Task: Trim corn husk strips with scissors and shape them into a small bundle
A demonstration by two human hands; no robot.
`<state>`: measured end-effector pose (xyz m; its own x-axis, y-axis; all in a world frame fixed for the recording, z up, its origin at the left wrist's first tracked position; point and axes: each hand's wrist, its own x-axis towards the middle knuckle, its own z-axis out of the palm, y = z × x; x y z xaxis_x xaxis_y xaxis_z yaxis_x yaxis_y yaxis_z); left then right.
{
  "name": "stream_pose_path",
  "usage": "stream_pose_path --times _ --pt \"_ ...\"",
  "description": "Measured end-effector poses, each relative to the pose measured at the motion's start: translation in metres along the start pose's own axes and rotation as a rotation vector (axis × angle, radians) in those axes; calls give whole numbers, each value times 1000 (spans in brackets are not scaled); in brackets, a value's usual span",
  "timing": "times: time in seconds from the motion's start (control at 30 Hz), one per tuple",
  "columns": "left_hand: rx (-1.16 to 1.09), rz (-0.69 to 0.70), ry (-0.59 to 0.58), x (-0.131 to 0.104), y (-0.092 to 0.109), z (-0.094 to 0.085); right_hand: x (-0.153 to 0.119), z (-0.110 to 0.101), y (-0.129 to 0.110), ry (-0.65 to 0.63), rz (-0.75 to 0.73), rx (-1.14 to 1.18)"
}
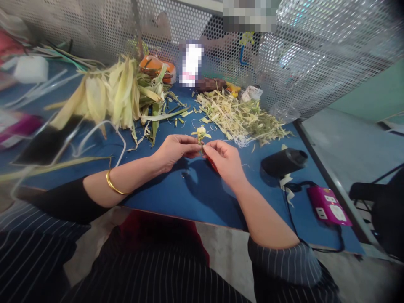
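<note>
Both my hands meet over the middle of the blue table [176, 193]. My left hand [175, 150] and my right hand [222, 158] pinch between their fingertips a small folded piece of pale yellow-green leaf strip [201, 134], held a little above the tabletop. Something red [213, 165] shows under my right palm; I cannot tell what it is. A gold bangle [114, 185] sits on my left wrist.
A bundle of long pale leaves [109, 94] lies at the back left, a heap of cut leaf scraps [243, 115] at the back right. A black cylinder-shaped device [284, 162] and a pink power strip [330, 206] sit right. A perforated metal screen [315, 54] closes the back.
</note>
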<state>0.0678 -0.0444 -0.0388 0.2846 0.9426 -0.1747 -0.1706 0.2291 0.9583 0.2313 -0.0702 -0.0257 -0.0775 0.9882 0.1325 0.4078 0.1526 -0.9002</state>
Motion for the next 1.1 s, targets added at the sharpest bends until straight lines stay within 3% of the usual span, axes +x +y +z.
stream_pose_path --times 0.23,0.37,0.6,0.77,0.93,1.1 --pt "57 45 1 0 -4 1 3 1 6 -18 -25 -50" --pt "63 10 0 -1 0 2 5 -3 12 47 -29 -33" --pt "119 61 58 -2 -2 4 5 3 11 2 87 155" --pt "275 164 15 -4 -3 4 5 5 11 36 90 77" --pt "239 105 -7 -6 1 6 7 2 13 52 97 133" --pt "291 159 -59 -6 1 5 8 -1 15 64 73 157"
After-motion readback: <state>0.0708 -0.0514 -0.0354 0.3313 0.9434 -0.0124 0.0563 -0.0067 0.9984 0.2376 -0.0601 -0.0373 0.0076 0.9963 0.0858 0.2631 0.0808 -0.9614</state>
